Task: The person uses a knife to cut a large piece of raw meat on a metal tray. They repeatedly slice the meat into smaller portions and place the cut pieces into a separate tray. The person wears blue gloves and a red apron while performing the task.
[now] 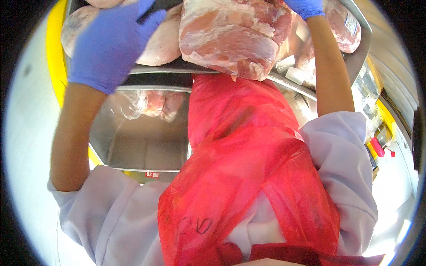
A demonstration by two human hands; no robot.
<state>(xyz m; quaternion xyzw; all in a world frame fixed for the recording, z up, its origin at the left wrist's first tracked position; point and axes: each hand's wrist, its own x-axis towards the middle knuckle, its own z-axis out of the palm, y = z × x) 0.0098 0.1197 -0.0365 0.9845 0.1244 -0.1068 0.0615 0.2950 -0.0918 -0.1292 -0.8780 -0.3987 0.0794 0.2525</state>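
A large raw cut of meat (230, 40), pink with pale fat, lies at the front edge of a metal tray (164, 69) and overhangs it slightly. To its left, my left hand (108, 46) in a blue glove is over pale, rounded pieces of meat (164, 46). Its thumb stands apart from stretched fingers, some cut off by the upper edge, and nothing shows in its grasp. Also gloved in blue, my right hand (307, 6) reaches to the far right of the large cut. Its fingers are out of the picture.
Below the tray at left stands a metal bin (146, 142) with meat in clear plastic (153, 104). Wrapped meat (344, 29) with a label lies at the tray's right end. A yellow edge (56, 48) runs along the left. My red apron (239, 146) touches the tray front.
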